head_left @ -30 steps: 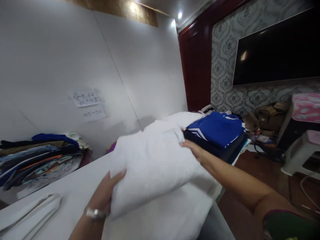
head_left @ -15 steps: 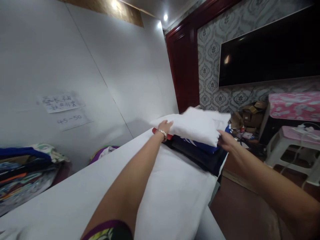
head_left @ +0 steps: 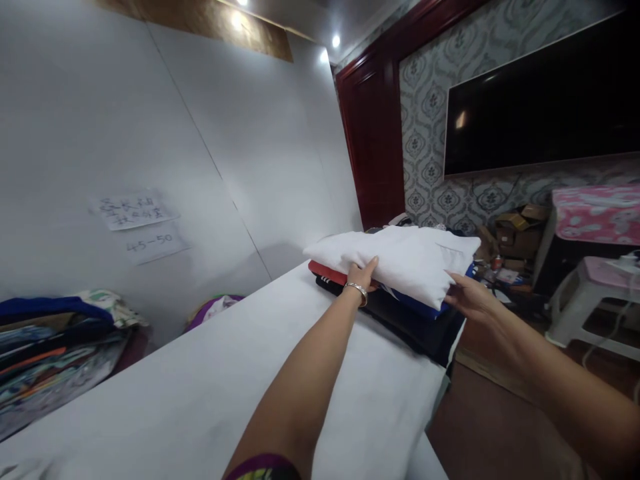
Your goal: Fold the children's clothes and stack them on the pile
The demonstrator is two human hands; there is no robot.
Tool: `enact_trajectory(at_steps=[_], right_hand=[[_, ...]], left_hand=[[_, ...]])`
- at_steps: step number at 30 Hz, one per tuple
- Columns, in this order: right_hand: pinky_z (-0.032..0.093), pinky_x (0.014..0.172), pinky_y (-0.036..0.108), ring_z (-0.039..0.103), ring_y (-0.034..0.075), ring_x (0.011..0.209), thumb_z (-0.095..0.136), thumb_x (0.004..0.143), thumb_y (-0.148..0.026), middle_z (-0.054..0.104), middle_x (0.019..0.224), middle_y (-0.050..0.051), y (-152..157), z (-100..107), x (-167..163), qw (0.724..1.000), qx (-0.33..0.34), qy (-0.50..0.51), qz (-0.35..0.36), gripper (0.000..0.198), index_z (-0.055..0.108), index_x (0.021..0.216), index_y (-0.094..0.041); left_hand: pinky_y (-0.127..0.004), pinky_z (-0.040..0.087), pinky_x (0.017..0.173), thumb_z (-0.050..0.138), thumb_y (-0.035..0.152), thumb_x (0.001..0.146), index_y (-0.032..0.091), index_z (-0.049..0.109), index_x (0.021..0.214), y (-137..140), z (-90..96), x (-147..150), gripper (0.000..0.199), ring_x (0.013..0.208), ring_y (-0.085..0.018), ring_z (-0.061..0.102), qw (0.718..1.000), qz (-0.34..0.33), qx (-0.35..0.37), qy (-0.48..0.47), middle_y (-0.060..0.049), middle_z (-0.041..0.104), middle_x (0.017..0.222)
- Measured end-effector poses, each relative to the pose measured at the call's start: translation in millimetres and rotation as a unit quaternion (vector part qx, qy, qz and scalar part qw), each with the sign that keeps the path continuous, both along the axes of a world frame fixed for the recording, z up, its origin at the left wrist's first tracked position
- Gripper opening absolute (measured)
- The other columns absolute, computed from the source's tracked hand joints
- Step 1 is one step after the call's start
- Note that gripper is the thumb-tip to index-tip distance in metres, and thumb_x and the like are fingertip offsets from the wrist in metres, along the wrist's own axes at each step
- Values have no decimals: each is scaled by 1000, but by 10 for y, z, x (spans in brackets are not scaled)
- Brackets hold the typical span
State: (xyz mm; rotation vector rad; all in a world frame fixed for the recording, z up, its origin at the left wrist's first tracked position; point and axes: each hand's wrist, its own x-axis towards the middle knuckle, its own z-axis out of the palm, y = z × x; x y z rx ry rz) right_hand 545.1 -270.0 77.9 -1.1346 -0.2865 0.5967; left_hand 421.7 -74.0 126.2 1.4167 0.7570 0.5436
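A folded white garment [head_left: 400,257] lies across the top of a stack of folded clothes at the far end of the table. My left hand [head_left: 363,275] holds its near edge, thumb on top and the other fingers hidden underneath. At the garment's right corner, the fingers of my right hand [head_left: 465,297] are closed on the edge. Beneath it show a red folded piece [head_left: 326,272], a blue layer [head_left: 417,305] and a dark folded garment [head_left: 400,323].
The white table [head_left: 240,373] stands against a white panel wall [head_left: 260,140] with handwritten paper notes [head_left: 150,227]. More folded clothes [head_left: 55,347] are piled at the left. A pink and white stool [head_left: 600,287] and cardboard boxes [head_left: 520,227] stand at the right.
My left hand has moved right along the near edge of the white garment, from its left end toward the middle. The garment now lies lower and flatter on the stack.
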Motion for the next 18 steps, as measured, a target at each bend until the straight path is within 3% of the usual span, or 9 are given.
enact_trajectory(at_steps=[4,8,10,13,16,18], right_hand=[[55,54,29,66,19,66,59,81,-31,68,75,5,-251,-49,-54,998,-68,-9,16,10,61,84,-22],[47,45,25,58,15,52,68,73,-41,61,60,1,-493,1,-333,973,-107,-200,-52,21,65,82,-22],[49,51,26,57,15,55,67,75,-45,62,60,0,-520,168,-561,943,-80,-315,-68,25,67,87,-23],[53,72,32,65,19,77,62,80,-45,69,82,3,-356,586,-800,880,-59,-466,-73,26,67,96,-25],[50,89,36,60,24,105,61,81,-43,66,112,4,78,988,-700,797,-89,-596,-38,29,67,104,-28],[45,96,39,49,27,123,61,81,-41,57,129,3,460,1112,-462,772,-123,-624,2,40,61,119,-30]], left_hand=[[-32,53,58,60,51,81,19,43,123,11,-57,-100,56,64,-16,64,999,-20,-34,20,-17,55,123],[-24,49,52,52,41,89,19,43,123,-69,-244,-287,41,54,-9,60,997,-36,-65,-20,-14,56,122],[-22,47,51,51,33,90,16,44,121,-161,-386,-394,36,52,-7,59,995,-30,-93,-27,-14,59,117],[-22,47,52,52,24,88,14,50,112,-351,-631,-583,26,53,-8,60,990,-40,-129,-39,-12,64,105],[-22,47,54,57,25,84,13,56,102,-543,-858,-833,21,56,-10,61,986,-61,-148,-49,-10,67,92],[-23,47,55,62,27,79,14,59,97,-643,-977,-1038,23,57,-11,62,985,-59,-151,-52,-9,68,89]])
